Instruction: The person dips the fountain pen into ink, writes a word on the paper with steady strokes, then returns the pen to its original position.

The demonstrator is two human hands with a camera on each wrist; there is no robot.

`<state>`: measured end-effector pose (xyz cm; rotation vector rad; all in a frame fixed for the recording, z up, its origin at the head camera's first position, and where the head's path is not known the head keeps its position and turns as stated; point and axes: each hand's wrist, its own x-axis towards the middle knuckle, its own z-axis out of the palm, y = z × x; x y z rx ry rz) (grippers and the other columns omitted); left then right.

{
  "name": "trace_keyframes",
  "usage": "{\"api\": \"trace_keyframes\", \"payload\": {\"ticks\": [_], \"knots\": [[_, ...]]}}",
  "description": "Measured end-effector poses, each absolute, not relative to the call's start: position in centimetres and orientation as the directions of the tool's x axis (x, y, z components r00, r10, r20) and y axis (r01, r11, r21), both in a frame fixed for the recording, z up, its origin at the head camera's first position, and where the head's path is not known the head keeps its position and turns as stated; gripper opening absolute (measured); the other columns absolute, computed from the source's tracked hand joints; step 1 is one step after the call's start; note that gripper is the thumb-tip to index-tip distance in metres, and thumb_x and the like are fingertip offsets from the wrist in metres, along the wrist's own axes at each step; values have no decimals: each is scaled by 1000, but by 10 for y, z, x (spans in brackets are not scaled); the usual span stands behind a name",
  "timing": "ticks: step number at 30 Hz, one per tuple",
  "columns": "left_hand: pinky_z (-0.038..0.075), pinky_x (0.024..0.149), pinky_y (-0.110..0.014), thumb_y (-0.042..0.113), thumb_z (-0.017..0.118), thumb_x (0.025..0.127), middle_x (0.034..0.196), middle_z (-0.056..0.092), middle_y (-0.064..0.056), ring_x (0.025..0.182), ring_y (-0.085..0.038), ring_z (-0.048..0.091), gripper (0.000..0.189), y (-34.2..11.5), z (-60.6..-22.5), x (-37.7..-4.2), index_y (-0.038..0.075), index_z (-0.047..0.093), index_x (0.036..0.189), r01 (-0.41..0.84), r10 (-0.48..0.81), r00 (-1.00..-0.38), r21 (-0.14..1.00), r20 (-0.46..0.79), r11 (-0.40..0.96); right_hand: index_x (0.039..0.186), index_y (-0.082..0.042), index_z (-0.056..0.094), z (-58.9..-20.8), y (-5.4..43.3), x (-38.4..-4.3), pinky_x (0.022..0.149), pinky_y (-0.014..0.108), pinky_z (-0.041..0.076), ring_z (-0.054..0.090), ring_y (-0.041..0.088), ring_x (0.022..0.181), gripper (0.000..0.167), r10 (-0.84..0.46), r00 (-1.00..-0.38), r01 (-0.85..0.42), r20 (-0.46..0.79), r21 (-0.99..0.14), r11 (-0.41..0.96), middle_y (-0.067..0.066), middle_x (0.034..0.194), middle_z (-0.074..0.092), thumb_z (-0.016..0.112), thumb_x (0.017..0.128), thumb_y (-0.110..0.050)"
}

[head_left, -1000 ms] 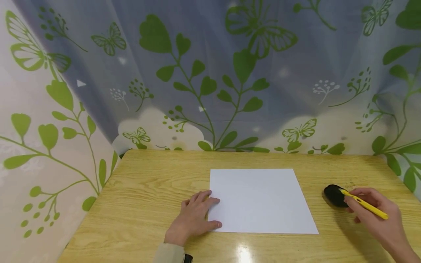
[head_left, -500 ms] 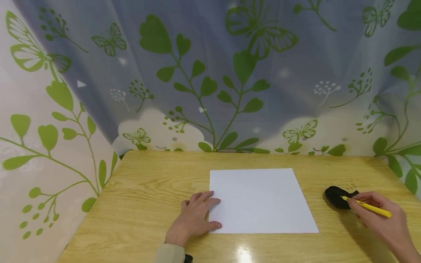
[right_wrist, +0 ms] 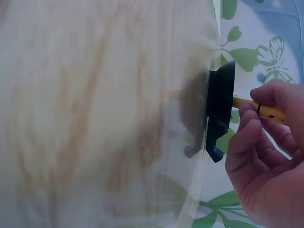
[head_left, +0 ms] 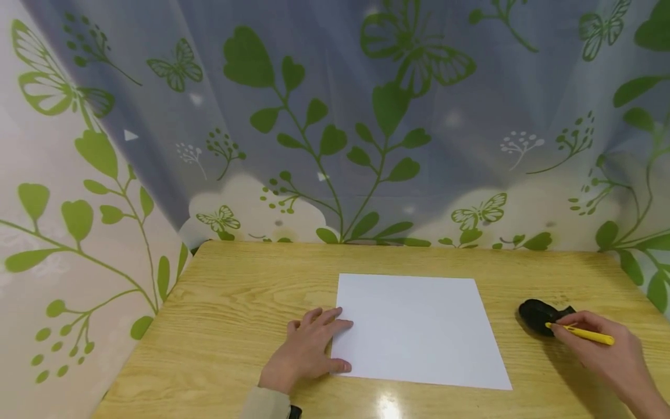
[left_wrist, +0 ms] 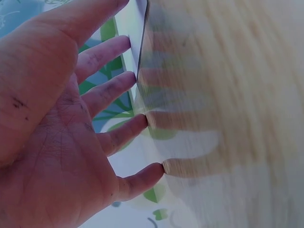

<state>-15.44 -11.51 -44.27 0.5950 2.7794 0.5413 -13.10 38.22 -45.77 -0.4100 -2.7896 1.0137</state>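
In the head view my left hand (head_left: 309,349) rests with spread fingers on the left edge of a blank white sheet of paper (head_left: 424,331). The left wrist view shows these fingers apart, their tips down on the surface and sheet edge. My right hand (head_left: 607,349) pinches a slim yellow pen (head_left: 588,334) between thumb and fingers. Its tip reaches the near side of a small black dish (head_left: 536,317). From the right wrist, this dish (right_wrist: 221,99) has a bent handle-like end, and the pen (right_wrist: 271,112) stands behind it, its tip hidden.
A glossy wood-grain table (head_left: 251,285) bears the sheet and the dish. Behind and to the left hangs a curtain (head_left: 314,145) with green leaves and butterflies, meeting the table's back edge. The dish lies to the right of the paper, with a gap between.
The sheet has turned slightly clockwise, its right side now nearer me. My right hand has lowered a little, and the pen tip has moved from the dish's upper right to its near side.
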Motion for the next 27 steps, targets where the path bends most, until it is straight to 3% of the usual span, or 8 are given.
{"api": "trace_keyframes", "payload": {"ticks": [3,8,9,12,16,19,27], "knots": [[33,104,-73,51,81,81,164,40,-4,149,-43,34,73,-115,-443,-154,28,55,146,346,438,-885,404,-159,847,97,-11,76,-461,385,-134,64,19,36,35,-26,77,35,302,-952,210,49,-615,760,-29,80,65,72,94,-46],[32,104,-74,52,80,82,165,37,-5,148,-44,33,73,-115,-442,-155,27,56,146,345,442,-883,417,-162,841,96,-12,76,-459,385,-137,62,21,38,41,-18,76,34,301,-952,211,56,-592,777,-15,82,72,71,94,-45],[31,105,-75,51,80,83,165,36,-5,148,-45,33,72,-115,-442,-155,27,56,146,343,442,-882,421,-163,840,96,-11,75,-458,385,-138,63,22,39,48,-11,78,34,296,-954,209,49,-597,774,-11,84,73,71,95,-44],[31,104,-75,49,81,83,165,37,-5,148,-45,33,71,-116,-441,-155,26,56,145,341,444,-881,432,-164,835,97,-11,76,-456,382,-138,63,21,38,46,-14,80,33,304,-952,224,32,-603,766,-19,84,69,70,95,-44],[32,102,-76,48,82,82,163,40,-4,147,-44,34,71,-115,-441,-156,26,57,144,346,445,-883,430,-153,834,97,-9,75,-454,379,-135,56,23,39,45,-7,65,32,346,-937,238,40,-653,719,-26,72,62,66,97,-40],[33,102,-76,49,84,80,162,41,-4,147,-43,34,75,-115,-441,-156,24,55,145,347,441,-886,426,-146,836,98,-11,71,-455,377,-133,51,27,45,54,10,56,27,360,-932,220,37,-732,645,-19,68,65,64,100,-37],[32,102,-75,49,85,78,163,40,-3,147,-43,34,80,-115,-440,-157,21,54,146,338,438,-886,435,-152,835,104,-23,67,-460,381,-137,55,31,57,68,2,68,16,344,-937,204,-56,-889,411,-30,78,68,61,103,-38]]}}
